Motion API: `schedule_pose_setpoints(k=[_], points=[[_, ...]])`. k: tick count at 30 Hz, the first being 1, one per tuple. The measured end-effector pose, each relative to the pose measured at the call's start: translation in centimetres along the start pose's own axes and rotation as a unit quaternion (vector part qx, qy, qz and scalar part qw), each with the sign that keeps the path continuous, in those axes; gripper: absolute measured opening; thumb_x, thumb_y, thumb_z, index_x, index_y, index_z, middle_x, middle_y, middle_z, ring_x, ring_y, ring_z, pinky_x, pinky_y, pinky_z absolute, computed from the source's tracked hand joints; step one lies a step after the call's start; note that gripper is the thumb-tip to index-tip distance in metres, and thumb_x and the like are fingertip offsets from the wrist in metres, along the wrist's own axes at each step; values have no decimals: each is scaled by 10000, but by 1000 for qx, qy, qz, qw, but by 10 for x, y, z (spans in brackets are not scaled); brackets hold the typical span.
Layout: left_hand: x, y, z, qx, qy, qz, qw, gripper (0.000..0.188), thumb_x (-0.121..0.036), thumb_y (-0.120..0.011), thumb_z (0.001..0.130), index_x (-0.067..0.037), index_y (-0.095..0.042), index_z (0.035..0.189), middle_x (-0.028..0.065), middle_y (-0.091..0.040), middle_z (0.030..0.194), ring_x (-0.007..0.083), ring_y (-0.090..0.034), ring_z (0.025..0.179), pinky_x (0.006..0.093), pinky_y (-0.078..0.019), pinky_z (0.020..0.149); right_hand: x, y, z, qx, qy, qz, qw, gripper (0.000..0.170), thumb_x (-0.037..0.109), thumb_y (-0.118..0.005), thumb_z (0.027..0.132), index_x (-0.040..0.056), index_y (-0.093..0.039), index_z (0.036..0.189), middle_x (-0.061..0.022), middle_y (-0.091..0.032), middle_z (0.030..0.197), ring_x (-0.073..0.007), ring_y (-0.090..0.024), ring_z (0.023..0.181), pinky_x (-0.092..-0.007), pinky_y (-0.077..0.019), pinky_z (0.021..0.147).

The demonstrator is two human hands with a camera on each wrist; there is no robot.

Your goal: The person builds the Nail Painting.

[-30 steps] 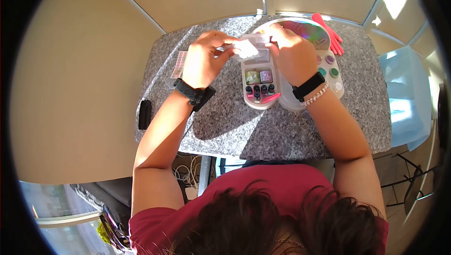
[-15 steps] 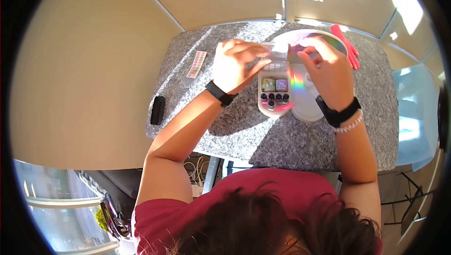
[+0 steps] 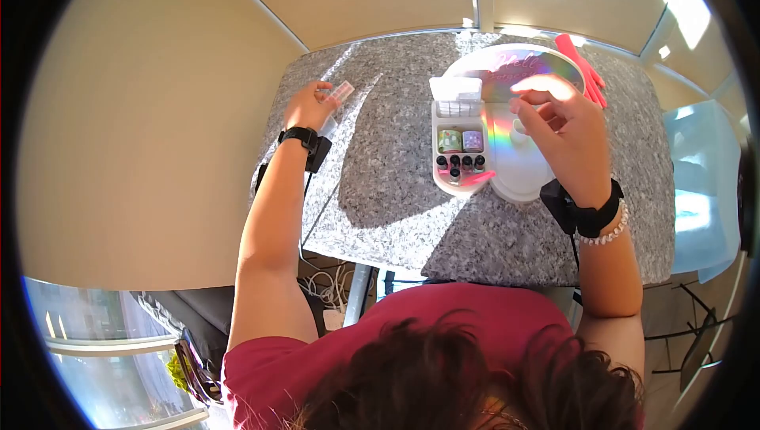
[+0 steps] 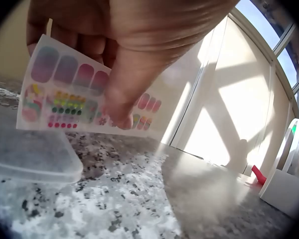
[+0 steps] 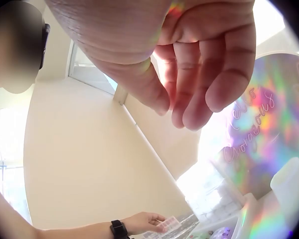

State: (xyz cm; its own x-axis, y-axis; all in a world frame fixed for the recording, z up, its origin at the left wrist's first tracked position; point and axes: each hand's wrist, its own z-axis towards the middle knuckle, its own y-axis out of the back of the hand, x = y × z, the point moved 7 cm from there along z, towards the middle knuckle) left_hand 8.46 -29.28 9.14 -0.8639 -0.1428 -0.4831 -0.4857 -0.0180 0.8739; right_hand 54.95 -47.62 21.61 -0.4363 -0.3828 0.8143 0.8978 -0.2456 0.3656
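Observation:
At the table's left, my left hand [image 3: 307, 105] pinches a sheet of nail stickers [image 4: 65, 92] between thumb and fingers. Pink, purple and floral nail shapes cover the sheet, which stands tilted up from the tabletop. Beneath it lies a clear plastic piece [image 4: 35, 157] with a rounded corner. My right hand [image 3: 566, 117] hovers over the right side of a white nail kit case [image 3: 441, 180], fingers loosely bent and nothing in them. Inside the case are a small clear divided box [image 3: 459, 109] with its lid raised, two glitter jars [image 3: 450, 141] and several black-capped bottles [image 3: 455, 162].
The case's shiny rainbow lid [image 5: 259, 124] stands up at the back, lettered in pink. Pink-red sticks [image 3: 582, 70] lie behind it on the right. A pale blue translucent bin [image 3: 701, 184] stands beyond the speckled table's [image 3: 380, 232] right edge.
Both hands were at the clear box over the case. My left hand has moved left and picked up the sticker sheet. The right hand has drawn back to the right, fingers free.

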Motion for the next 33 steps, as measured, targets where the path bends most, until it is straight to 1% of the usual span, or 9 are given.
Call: schedule_pose_setpoints(k=[2, 6, 8, 12, 17, 24, 25, 30, 33], points=[[-27, 10, -18, -53, -28, -25, 998, 533, -309, -909, 893, -184, -760, 1390, 49, -844, 1163, 224, -805, 1018, 389, -624, 918, -1, -8, 2, 57, -23, -50, 997, 209, 112, -821, 980, 27, -775, 1165, -58, -821, 955, -109, -735, 710, -268, -576, 649], [-55, 14, -42, -10, -79, -90, 993, 454, -379, -901, 904, -125, -820, 1272, 94, -852, 1125, 234, -815, 1005, 385, -622, 936, 10, -18, 1, 71, 1, -7, 997, 211, 120, -824, 979, 28, -776, 1163, -65, -817, 939, -126, -744, 711, -276, -579, 651], [-74, 6, -64, 62, -107, -9, 992, 447, -401, -910, 895, -117, -834, 1232, 102, -854, 1102, 244, -815, 1030, 403, -619, 951, 9, -21, 1, 78, 3, -6, 997, 205, 119, -825, 979, 27, -775, 1155, -63, -809, 925, -122, -732, 704, -271, -571, 649], [-39, 23, -58, -40, -86, 64, 993, 605, -410, -972, 812, -121, -797, 1314, 126, -799, 1332, 294, -745, 1257, 441, -576, 1077, 10, -23, -2, 70, 14, -12, 997, 202, 113, -823, 981, 28, -773, 1157, -55, -800, 918, -108, -706, 690, -262, -559, 648], [19, 17, -46, 37, -70, 103, 992, 784, -371, -960, 854, -112, -645, 1524, 140, -692, 1520, 358, -660, 1390, 496, -536, 1155, 12, -23, -3, 80, -5, -9, 997, 193, 100, -813, 986, 33, -774, 1162, -50, -798, 930, -91, -681, 702, -255, -540, 642], [-2, 22, -63, -37, -114, 110, 987, 562, -286, -946, 859, -90, -742, 1344, 126, -751, 1249, 265, -718, 1173, 429, -573, 1015, 14, -33, 1, 96, -17, 15, 995, 270, 127, -816, 981, 14, -771, 1221, -97, -822, 957, -120, -737, 765, -270, -575, 678], [-6, 26, -62, -50, -100, 71, 991, 410, -214, -921, 888, -84, -789, 1253, 100, -793, 1139, 204, -744, 1011, 377, -597, 915, 10, -36, 1, 89, -6, 18, 996, 296, 132, -819, 977, 9, -771, 1242, -112, -828, 977, -127, -756, 793, -274, -590, 697], [-115, 44, -117, -122, -196, -99, 968, 280, -74, -866, 947, -26, -778, 1209, 91, -828, 1001, 158, -777, 863, 313, -629, 817, 16, -50, 9, 81, 56, 51, 994, 282, 141, -817, 966, -18, -802, 1198, -133, -837, 1029, -145, -788, 844, -277, -621, 763], [-166, 18, -145, 19, -276, -367, 888, 262, 14, -856, 953, 2, -745, 1189, 99, -820, 1040, 147, -780, 935, 309, -636, 842, 19, -67, 13, 118, 68, 146, 980, 228, 144, -797, 973, -26, -806, 1125, -125, -832, 1014, -157, -795, 854, -283, -626, 792]])
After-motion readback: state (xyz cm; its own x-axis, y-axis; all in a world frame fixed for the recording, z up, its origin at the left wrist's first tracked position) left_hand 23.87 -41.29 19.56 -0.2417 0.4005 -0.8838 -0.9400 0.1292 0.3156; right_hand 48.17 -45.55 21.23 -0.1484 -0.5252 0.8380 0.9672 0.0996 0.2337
